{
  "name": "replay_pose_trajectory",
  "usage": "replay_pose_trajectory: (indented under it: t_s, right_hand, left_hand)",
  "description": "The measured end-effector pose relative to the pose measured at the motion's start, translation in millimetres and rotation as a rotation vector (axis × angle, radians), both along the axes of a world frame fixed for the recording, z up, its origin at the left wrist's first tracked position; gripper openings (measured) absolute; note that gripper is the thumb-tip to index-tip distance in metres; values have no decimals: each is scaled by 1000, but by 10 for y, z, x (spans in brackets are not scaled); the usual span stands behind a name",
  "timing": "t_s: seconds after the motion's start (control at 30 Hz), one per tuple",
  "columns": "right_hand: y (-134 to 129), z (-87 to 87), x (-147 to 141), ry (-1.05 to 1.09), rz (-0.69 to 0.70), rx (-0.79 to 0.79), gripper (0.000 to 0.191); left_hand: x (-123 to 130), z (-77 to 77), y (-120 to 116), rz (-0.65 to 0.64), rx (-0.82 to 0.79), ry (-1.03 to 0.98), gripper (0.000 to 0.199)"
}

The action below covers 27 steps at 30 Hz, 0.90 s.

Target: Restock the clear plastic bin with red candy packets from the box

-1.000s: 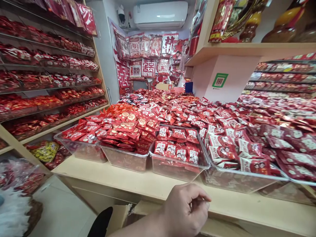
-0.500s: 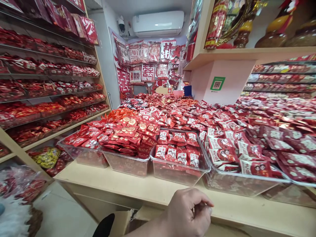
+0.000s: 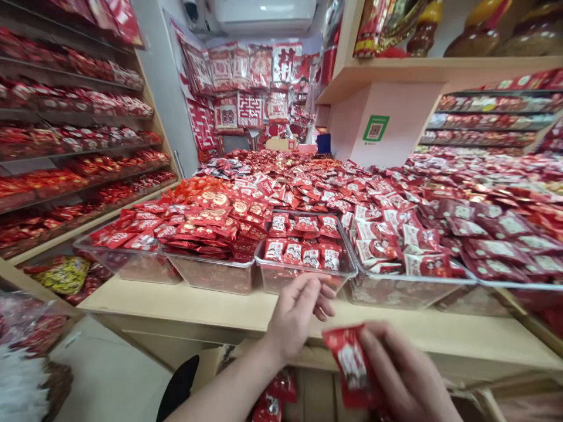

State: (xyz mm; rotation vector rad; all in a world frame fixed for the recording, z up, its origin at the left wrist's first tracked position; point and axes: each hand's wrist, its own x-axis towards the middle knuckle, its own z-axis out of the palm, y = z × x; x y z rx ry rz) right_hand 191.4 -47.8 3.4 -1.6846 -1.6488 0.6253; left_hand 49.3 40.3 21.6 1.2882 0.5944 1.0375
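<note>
My right hand [image 3: 402, 375] grips a small red candy packet [image 3: 350, 360] with a white panel, low at the right of the view and slightly blurred. My left hand [image 3: 301, 310] is just in front of the third clear plastic bin [image 3: 303, 266], fingers loosely bent and apart, with nothing visible in them. Red packets with white printed panels [image 3: 292, 252] stand in rows inside that bin. Below my forearms, more red packets [image 3: 281, 384] show in an open cardboard box [image 3: 316, 392] under the counter edge.
Clear bins [image 3: 211, 272] of red packets line the pale wooden counter [image 3: 246, 308], with a large heap [image 3: 285, 170] behind them. Packed shelves [image 3: 79, 111] rise at the left. A wooden shelf [image 3: 440, 70] overhangs at the right, above a QR code sign [image 3: 376, 128].
My right hand has come into view with a red packet. My left hand has moved up and left towards the third bin, its fingers loosening. The view has tilted down.
</note>
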Motion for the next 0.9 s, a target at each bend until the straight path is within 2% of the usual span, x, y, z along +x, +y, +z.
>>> replay_pose_trajectory:
  t_s: [0.1,0.17,0.27,0.43,0.53,0.77,0.83,0.9]
  right_hand:
    - [318,211,33,154,-155,264,26]
    - [492,246,18,244,-157,320,25]
    - [630,197,-22,452,-99,274,26]
    - [650,71,-35,809,111,121,24]
    - [643,-6,-18,915,114,79,18]
    - [592,-107,1,1026,81,118,16]
    - [582,-114,-3,975,64,174,15]
    - [582,-125,-7,849,22,305,13]
  left_hand:
    - [0,13,35,-97,-8,-26,42]
    - [13,20,32,-147,-12,-41,35]
    - [42,34,24,-116,-25,-51,27]
    - [57,40,62,-36,-25,-52,28]
    - [51,13,84,-40,-65,-29,26]
    - [73,16,61,-41,-94,-23,29]
    - [77,26,49,-38,-94,-24,28]
    - [75,22,38,16,-82,8,26]
